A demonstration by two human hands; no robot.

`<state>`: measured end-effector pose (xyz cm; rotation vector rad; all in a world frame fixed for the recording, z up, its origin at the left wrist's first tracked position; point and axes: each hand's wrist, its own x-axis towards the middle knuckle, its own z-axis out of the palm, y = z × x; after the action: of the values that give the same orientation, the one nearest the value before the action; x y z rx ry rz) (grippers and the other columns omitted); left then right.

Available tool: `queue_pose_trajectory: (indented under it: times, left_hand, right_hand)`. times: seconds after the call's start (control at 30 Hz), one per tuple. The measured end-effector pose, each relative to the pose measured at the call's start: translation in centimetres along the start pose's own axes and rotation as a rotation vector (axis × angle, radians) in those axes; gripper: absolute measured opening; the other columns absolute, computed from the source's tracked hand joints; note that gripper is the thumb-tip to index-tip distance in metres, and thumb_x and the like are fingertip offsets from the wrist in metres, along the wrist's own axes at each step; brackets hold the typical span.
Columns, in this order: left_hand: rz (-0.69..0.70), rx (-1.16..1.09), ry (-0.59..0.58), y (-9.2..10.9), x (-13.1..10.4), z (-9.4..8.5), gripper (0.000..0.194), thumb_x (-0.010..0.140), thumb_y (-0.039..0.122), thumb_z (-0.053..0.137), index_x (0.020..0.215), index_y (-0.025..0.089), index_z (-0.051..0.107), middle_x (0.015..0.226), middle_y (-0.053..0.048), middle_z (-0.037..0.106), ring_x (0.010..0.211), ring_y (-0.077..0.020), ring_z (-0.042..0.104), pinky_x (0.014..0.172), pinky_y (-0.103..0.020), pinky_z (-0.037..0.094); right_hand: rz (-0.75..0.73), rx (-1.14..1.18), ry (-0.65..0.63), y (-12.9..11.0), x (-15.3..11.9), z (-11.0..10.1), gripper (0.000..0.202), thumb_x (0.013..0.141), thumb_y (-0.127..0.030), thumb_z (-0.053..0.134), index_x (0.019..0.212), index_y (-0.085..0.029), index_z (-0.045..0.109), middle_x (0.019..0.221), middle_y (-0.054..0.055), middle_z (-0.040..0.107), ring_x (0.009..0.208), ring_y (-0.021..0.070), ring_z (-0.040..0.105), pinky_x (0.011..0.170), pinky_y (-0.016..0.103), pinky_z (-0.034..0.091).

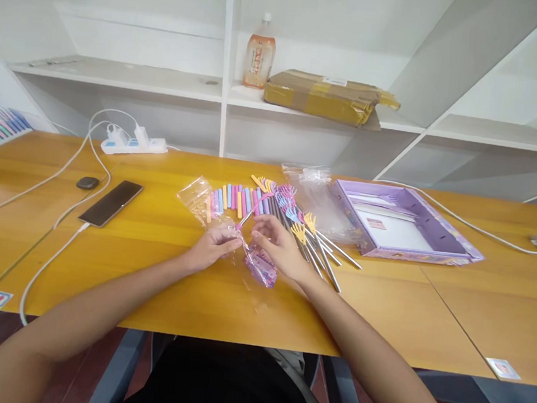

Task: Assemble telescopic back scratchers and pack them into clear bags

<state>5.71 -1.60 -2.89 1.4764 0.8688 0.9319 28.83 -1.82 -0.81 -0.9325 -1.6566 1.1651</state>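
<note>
Bag (262,269) is mid-frame over the bench (362,312), with, left to right, a phone (111,203) at left, the left hand (214,245) pinching the bag in its grip, the right hand (276,243) against it, grip unclear, rods (332,275) right of centre, and a tray (415,254) at right.

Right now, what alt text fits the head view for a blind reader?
The left hand pinches a clear plastic bag at a wooden table, the right hand close beside it. Coloured sticks, metal back scratchers and an open purple box lie nearby.
</note>
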Motion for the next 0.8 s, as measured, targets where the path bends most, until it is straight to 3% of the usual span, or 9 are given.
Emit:
queue_pose_trajectory:
  times: [0.1, 0.23, 0.3, 0.4, 0.5, 0.57, 0.63, 0.73, 0.8]
  left_hand:
    - [0.045, 0.050, -0.081, 0.4, -0.2, 0.3, 0.042, 0.095, 0.058, 0.079, 0.083, 0.018, 0.077, 0.076, -0.002, 0.062, 0.073, -0.0171, 0.057, 0.070, -0.030, 0.049]
    - [0.098, 0.079, -0.127, 1.0, -0.5, 0.8, 0.042, 0.092, 0.060, 0.082, 0.085, 0.019, 0.081, 0.103, -0.010, 0.075, 0.102, -0.0263, 0.069, 0.096, -0.039, 0.058]
    - [0.109, 0.082, -0.058, 1.2, -0.5, 0.8, 0.038, 0.092, 0.056, 0.084, 0.086, 0.019, 0.081, 0.116, -0.011, 0.076, 0.106, -0.0263, 0.070, 0.100, -0.040, 0.058]
    - [0.117, -0.033, 0.137, 1.3, 0.0, 0.1, 0.035, 0.095, 0.054, 0.082, 0.096, 0.019, 0.082, 0.122, -0.011, 0.078, 0.104, -0.0246, 0.073, 0.099, -0.040, 0.060]
    - [0.118, -0.266, 0.357, 1.4, 1.2, -1.4, 0.040, 0.096, 0.056, 0.081, 0.098, 0.017, 0.078, 0.107, -0.011, 0.082, 0.095, -0.0243, 0.077, 0.089, -0.039, 0.065]
    - [0.113, -0.376, 0.478, 1.5, 2.0, -2.6, 0.040, 0.097, 0.055, 0.081, 0.094, 0.016, 0.073, 0.100, -0.011, 0.083, 0.089, -0.0234, 0.079, 0.082, -0.037, 0.067]
    - [0.100, -0.426, 0.555, 1.7, 2.6, -3.7, 0.038, 0.101, 0.051, 0.077, 0.091, 0.016, 0.068, 0.095, -0.011, 0.083, 0.083, -0.0215, 0.081, 0.077, -0.034, 0.068]
    - [0.085, -0.443, 0.615, 2.2, 3.0, -4.7, 0.034, 0.107, 0.046, 0.070, 0.091, 0.017, 0.061, 0.089, -0.008, 0.082, 0.076, -0.0187, 0.081, 0.069, -0.029, 0.067]
    - [0.077, -0.455, 0.641, 2.4, 3.0, -5.0, 0.033, 0.108, 0.045, 0.070, 0.092, 0.018, 0.058, 0.083, -0.004, 0.079, 0.071, -0.0169, 0.080, 0.066, -0.027, 0.067]
  right_hand:
    - [0.025, 0.052, -0.094, 0.6, 0.3, 0.5, 0.037, 0.101, -0.054, 0.075, 0.121, -0.025, 0.066, 0.103, 0.004, 0.068, 0.091, 0.0188, 0.066, 0.077, 0.032, 0.061]
    - [0.028, 0.066, -0.053, 1.2, 0.6, 0.8, 0.039, 0.099, -0.061, 0.077, 0.103, -0.022, 0.069, 0.095, 0.004, 0.070, 0.089, 0.0198, 0.068, 0.086, 0.036, 0.061]
    - [0.015, 0.118, 0.031, 1.3, 0.8, 0.5, 0.042, 0.099, -0.064, 0.075, 0.103, -0.024, 0.067, 0.100, 0.004, 0.071, 0.094, 0.0212, 0.070, 0.090, 0.038, 0.062]
    - [-0.073, 0.222, 0.277, 1.1, 1.1, -0.7, 0.041, 0.103, -0.067, 0.067, 0.108, -0.028, 0.059, 0.109, 0.005, 0.070, 0.104, 0.0222, 0.070, 0.094, 0.038, 0.064]
    - [-0.121, 0.237, 0.416, 0.7, 1.2, -2.3, 0.035, 0.110, -0.065, 0.055, 0.110, -0.030, 0.054, 0.094, 0.002, 0.060, 0.082, 0.0188, 0.064, 0.071, 0.031, 0.060]
    - [-0.065, 0.192, 0.293, 0.4, 0.9, -3.1, 0.037, 0.111, -0.066, 0.052, 0.110, -0.029, 0.057, 0.078, -0.002, 0.048, 0.059, 0.0158, 0.047, 0.051, 0.028, 0.044]
    - [0.023, 0.123, 0.050, 0.1, 0.5, -3.4, 0.044, 0.109, -0.069, 0.055, 0.107, -0.026, 0.061, 0.070, -0.005, 0.041, 0.051, 0.0134, 0.034, 0.045, 0.028, 0.031]
    - [0.085, -0.032, -0.246, -0.5, -0.1, -3.1, 0.053, 0.110, -0.072, 0.053, 0.091, -0.023, 0.060, 0.067, -0.004, 0.046, 0.054, 0.0125, 0.041, 0.051, 0.028, 0.034]
    - [0.048, -0.172, -0.325, -0.9, -0.3, -2.7, 0.059, 0.114, -0.069, 0.046, 0.080, -0.022, 0.054, 0.068, -0.003, 0.051, 0.058, 0.0129, 0.047, 0.058, 0.029, 0.040]
